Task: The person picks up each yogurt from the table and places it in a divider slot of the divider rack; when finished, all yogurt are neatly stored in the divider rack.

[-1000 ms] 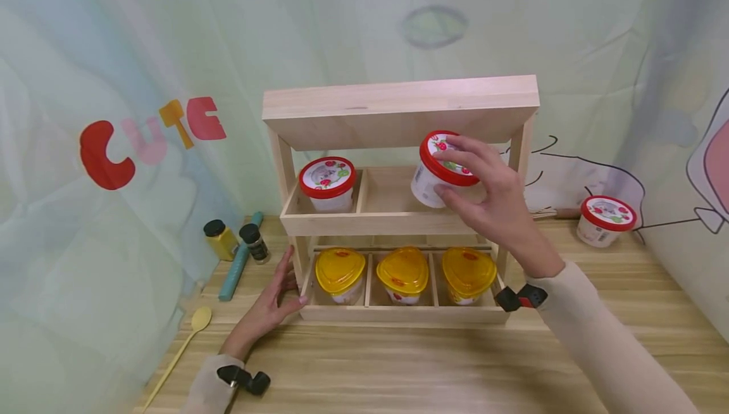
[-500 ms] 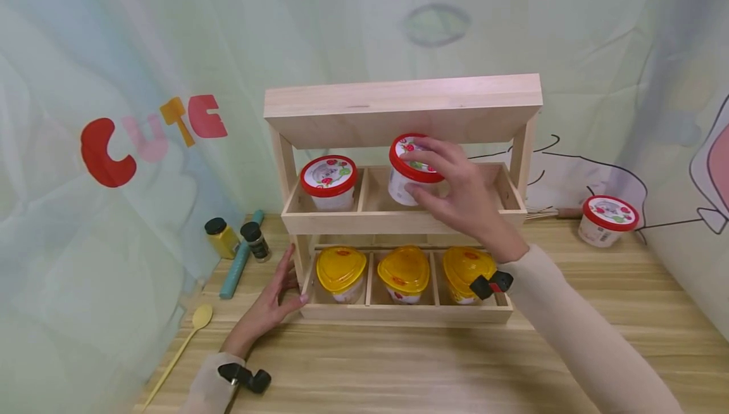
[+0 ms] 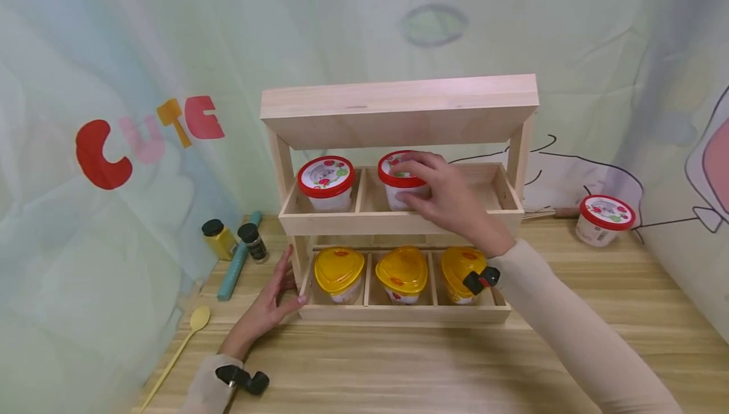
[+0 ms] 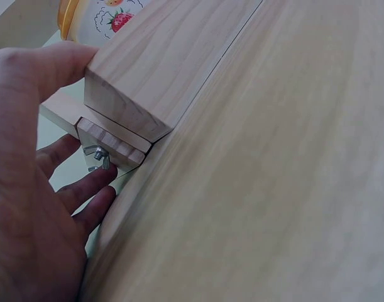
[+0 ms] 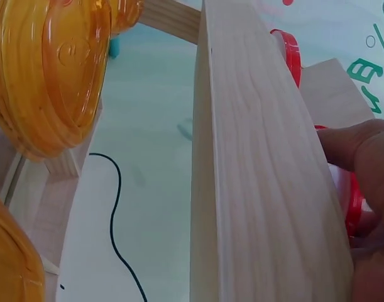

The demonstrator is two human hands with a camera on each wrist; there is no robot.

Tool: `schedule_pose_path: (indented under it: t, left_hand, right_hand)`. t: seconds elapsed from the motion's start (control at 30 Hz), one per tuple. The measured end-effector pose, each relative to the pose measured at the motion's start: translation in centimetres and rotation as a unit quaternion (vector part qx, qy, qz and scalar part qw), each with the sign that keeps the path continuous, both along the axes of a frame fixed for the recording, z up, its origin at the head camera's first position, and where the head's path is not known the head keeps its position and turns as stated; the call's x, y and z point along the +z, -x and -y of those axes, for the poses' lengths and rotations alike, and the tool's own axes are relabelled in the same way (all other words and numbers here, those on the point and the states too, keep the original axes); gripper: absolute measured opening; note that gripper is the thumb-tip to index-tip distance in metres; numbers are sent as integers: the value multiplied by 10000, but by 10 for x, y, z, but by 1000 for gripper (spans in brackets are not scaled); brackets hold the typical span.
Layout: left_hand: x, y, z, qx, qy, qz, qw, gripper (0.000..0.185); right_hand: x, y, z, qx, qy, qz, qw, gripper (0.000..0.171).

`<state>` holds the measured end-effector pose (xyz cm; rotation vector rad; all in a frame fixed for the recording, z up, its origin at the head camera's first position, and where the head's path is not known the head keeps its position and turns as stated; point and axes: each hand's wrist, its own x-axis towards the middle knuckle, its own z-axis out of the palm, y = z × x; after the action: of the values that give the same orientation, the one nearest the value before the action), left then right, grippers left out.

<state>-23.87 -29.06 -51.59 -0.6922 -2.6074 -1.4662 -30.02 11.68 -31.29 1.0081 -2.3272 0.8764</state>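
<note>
- The right hand (image 3: 450, 202) gripped a red-lidded cup (image 3: 398, 180) in the middle compartment of the wooden rack (image 3: 398, 110)'s upper shelf; its fingers hid much of the lid (the cup's base sat behind the shelf's front rail).
- The left hand (image 3: 273, 297) lay open against the rack's lower left corner on the tabletop (image 3: 398, 370).
- The right wrist view showed mostly the rail.

I am looking at a staged tabletop set, not a lived-in room: a pale printed fabric backdrop (image 3: 142, 40) with red and pink "CUTE" letters (image 3: 149, 138) and cartoon line drawings hangs behind a light wooden table (image 3: 410, 363), where a bare pine two-tier rack (image 3: 398, 110) displays red-lidded and yellow-lidded tubs.
</note>
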Motion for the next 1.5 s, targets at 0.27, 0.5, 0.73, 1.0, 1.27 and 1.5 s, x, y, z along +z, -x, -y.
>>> schedule_pose_path:
  t: [0.27,0.5,0.73,1.0,1.27,1.5]
  left_hand:
    - [0,-1,0,5,-18,19,10000,107]
    - [0,-2,0,44,14,8,10000,106]
    - [-4,-1,-1,20,36,-90,10000,106]
    - [-1,-1,1,72,60,-10,10000,107]
    - [-2,2,2,68,62,-50,9999,108]
    - [-2,2,1,35,1,-21,10000,107]
  right_hand:
    - [4,-2,0,109,-537,271,9981,43]
    - [3,0,-2,267,-466,473,9974,48]
    - [4,-9,-15,-71,60,342,9994,56]
    - [3,-20,-53,-482,311,-28,9984,52]
    - [-3,-30,-86,-764,706,-273,9942,54]
    - [-4,-35,-112,-1181,941,-501,9873,60]
